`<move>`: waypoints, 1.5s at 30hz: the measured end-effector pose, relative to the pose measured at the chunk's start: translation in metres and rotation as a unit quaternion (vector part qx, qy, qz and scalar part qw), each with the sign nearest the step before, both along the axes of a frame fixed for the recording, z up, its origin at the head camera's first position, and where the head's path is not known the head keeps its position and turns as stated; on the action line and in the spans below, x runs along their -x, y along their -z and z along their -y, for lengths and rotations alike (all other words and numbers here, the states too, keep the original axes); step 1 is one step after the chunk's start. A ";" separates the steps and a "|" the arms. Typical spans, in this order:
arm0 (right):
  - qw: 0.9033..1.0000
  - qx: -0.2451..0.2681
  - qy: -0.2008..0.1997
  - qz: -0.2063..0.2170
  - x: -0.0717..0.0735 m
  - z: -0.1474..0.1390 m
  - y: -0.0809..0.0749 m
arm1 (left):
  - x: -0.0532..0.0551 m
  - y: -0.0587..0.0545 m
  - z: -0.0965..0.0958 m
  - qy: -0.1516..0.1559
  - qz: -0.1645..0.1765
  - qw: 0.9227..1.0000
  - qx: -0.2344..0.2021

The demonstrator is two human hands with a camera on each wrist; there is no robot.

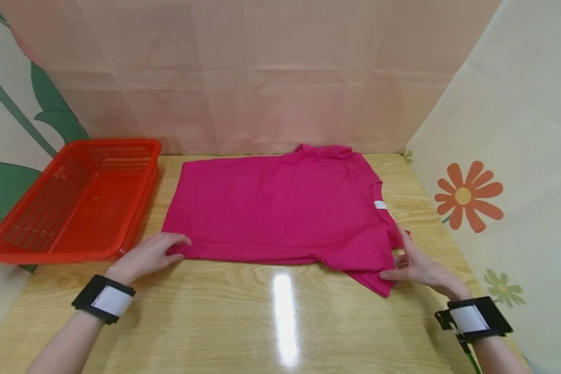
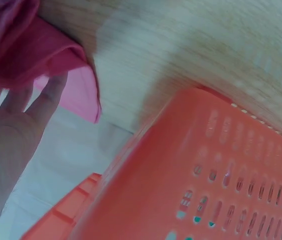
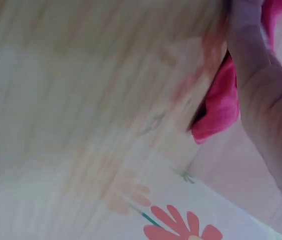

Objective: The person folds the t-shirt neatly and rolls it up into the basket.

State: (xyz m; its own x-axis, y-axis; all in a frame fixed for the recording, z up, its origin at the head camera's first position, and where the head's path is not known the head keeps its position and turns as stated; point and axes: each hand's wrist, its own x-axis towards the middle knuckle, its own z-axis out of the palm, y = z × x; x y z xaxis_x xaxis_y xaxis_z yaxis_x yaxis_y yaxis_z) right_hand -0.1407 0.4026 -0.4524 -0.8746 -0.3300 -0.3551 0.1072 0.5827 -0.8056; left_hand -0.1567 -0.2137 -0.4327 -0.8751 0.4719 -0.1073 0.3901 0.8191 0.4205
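Note:
A bright pink T-shirt (image 1: 262, 208) lies sideways on the wooden table, its straight hem at the left and a white label at the neckline on the right. At its near left corner, my left hand (image 1: 150, 254) holds the edge; in the left wrist view, fingers (image 2: 48, 97) run beneath a raised fold of cloth. My right hand (image 1: 423, 270) is at the near sleeve on the right, thumb and index finger spread wide beside the cloth. In the right wrist view, that hand (image 3: 265, 80) covers part of the pink fabric, and its fingertips are cut off.
A red plastic basket (image 1: 137, 228) with slotted sides stands at the left, close to my left hand. The wooden table (image 1: 215, 311) extends in front of the shirt. A pinkish covering (image 1: 262, 78) rises behind it, and a flower-printed sheet (image 1: 519, 145) borders the right side.

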 end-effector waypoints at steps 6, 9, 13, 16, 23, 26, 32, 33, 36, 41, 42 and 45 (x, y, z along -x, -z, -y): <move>0.983 0.149 -0.095 0.057 -0.001 -0.020 -0.020 | -0.002 -0.012 0.004 0.002 -0.006 0.999 -0.033; 0.960 0.211 -0.167 0.080 -0.002 -0.033 -0.032 | -0.005 -0.019 0.006 0.004 0.031 0.999 -0.031; 0.920 0.251 -0.278 0.113 -0.003 -0.036 -0.037 | -0.008 -0.024 0.006 0.000 0.085 0.996 -0.003; 0.905 0.262 -0.305 0.142 0.000 -0.037 -0.039 | -0.009 -0.024 0.003 -0.016 0.088 0.996 0.016; 0.986 0.097 -0.132 0.023 0.012 -0.037 -0.041 | -0.007 -0.021 -0.005 -0.006 0.067 0.998 0.021; 0.992 0.030 -0.106 -0.054 0.012 -0.023 -0.039 | -0.010 -0.022 -0.006 0.014 0.062 0.998 0.017; 0.975 0.053 -0.203 -0.075 0.007 0.002 -0.039 | -0.016 -0.021 -0.008 0.066 0.097 0.992 -0.041; 0.971 0.066 -0.220 -0.067 0.008 0.005 -0.038 | -0.017 -0.019 -0.009 0.076 0.102 0.991 -0.046; 0.962 0.085 -0.254 -0.053 0.010 0.011 -0.032 | -0.017 -0.013 -0.013 0.091 0.086 0.991 -0.044; 0.958 0.077 -0.269 -0.067 0.013 0.010 -0.021 | -0.019 -0.002 -0.016 0.077 -0.036 0.996 0.011; 0.957 0.075 -0.271 -0.065 0.013 0.009 -0.019 | -0.020 0.000 -0.015 0.080 -0.063 0.995 0.025; 0.955 0.073 -0.280 -0.058 0.013 0.007 -0.016 | -0.020 0.006 -0.013 0.086 -0.142 0.984 0.062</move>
State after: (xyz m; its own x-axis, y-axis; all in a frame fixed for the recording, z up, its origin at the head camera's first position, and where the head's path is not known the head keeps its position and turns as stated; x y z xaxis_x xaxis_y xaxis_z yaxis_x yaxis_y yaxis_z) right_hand -0.1542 0.3959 -0.4364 -0.5764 -0.7970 -0.1805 -0.2834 0.4021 -0.8706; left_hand -0.1366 -0.2008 -0.4384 -0.7867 0.6141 0.0639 0.6146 0.7690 0.1762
